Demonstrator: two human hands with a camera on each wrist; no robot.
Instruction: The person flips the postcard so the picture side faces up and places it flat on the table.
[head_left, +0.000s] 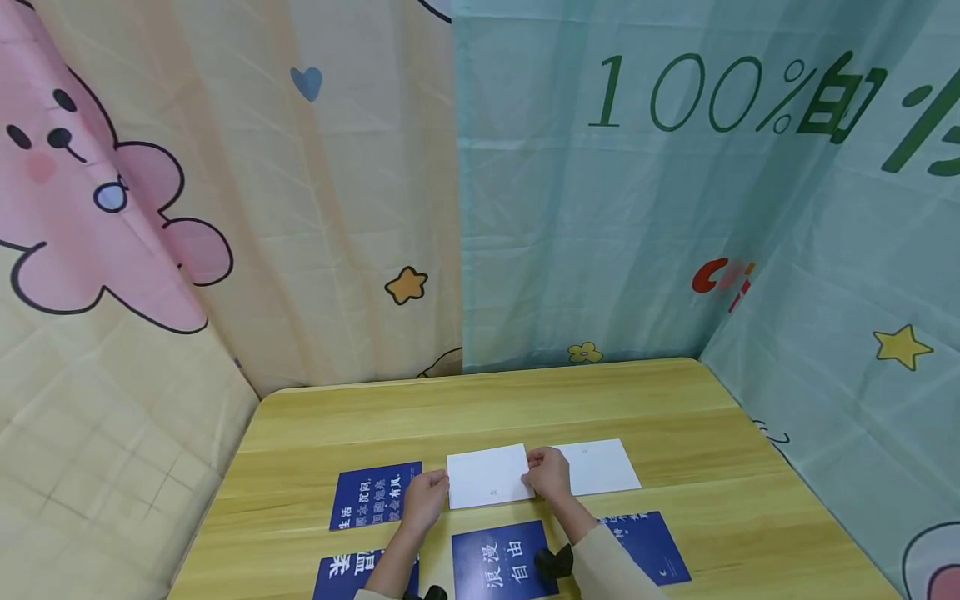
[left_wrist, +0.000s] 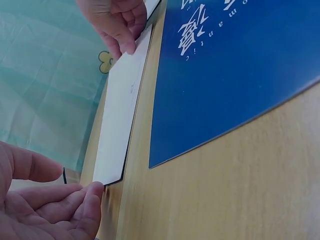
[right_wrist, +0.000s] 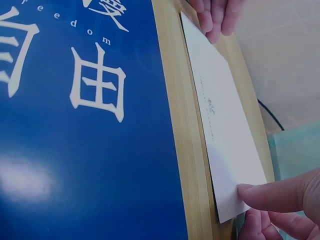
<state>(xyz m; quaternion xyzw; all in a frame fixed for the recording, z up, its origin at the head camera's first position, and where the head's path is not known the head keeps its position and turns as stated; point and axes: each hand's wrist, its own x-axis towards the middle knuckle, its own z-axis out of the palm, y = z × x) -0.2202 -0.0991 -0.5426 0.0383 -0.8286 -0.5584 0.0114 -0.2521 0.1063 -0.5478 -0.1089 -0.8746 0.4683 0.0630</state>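
Observation:
A white postcard (head_left: 490, 477) lies blank side up in the middle of the table, small faint print near its lower edge. My right hand (head_left: 551, 475) pinches its right end; in the right wrist view the thumb (right_wrist: 272, 194) presses on top with the fingers underneath. At the opposite end, my left hand (head_left: 424, 502) touches the card's edge with its fingertips. The left wrist view shows that hand's thumb (left_wrist: 36, 166) raised away from the card. Directly in front is a blue postcard (head_left: 480, 575) with white characters.
Another white card (head_left: 603, 467) lies to the right, partly behind my right hand. Blue cards lie at the left (head_left: 367, 500), front left (head_left: 330, 583) and front right (head_left: 652, 550), some partly covered by my arms. Printed curtains (head_left: 360, 200) enclose the wooden table (head_left: 480, 408).

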